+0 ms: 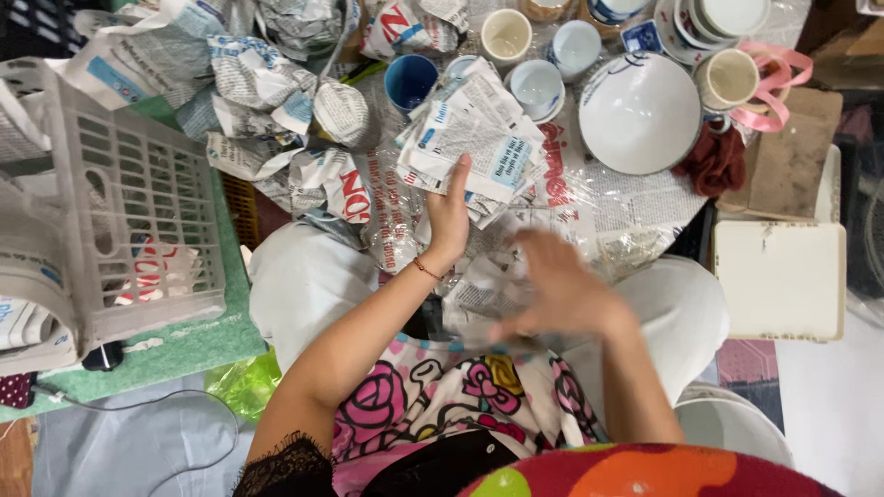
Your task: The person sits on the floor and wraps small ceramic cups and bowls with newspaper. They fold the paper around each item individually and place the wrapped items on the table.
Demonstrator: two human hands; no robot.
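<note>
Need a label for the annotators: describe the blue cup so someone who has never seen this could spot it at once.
Start at the large white bowl near the top right, the biggest dish on the paper-covered surface. Go left past the row of small pale cups to the newspaper-wrapped bundle that the left hand touches. The blue cup stands just above and left of it, the only cup blue inside; its neighbours are white or cream.

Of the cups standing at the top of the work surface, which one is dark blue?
The dark blue cup, leftmost of the group, just left of the newspaper-wrapped bundle that the left hand touches; the other cups are white or cream.
</note>
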